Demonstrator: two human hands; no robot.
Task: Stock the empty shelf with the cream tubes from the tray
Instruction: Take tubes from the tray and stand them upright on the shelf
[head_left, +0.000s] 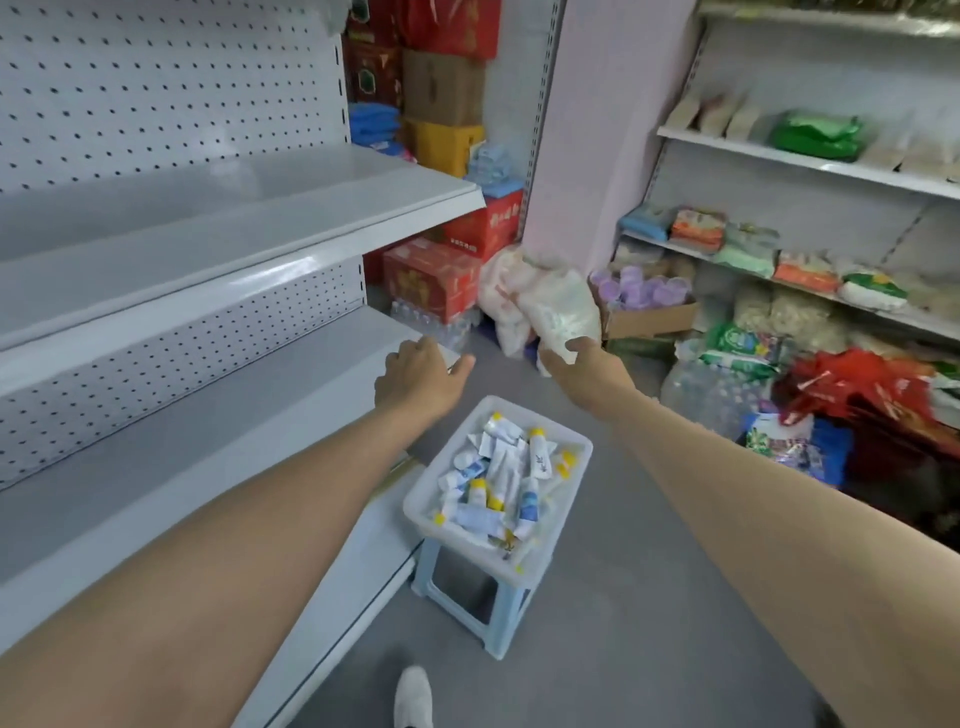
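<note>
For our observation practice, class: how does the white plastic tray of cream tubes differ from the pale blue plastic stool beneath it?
The white plastic tray is a shallow open basin heaped with cream tubes; the pale blue plastic stool is an open frame on legs. The tray rests on the stool, while the stool stands on the grey floor. The tray is white, the stool pale blue. Both look plastic.

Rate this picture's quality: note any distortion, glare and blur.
Head view: wide-angle distortion bows the shelf edge and swells the forearms; a glare streak runs along that edge; the cream tubes in the tray are fairly sharp, while the right hand and the stocked shelves behind are soft; light is even, shadows faint.
</note>
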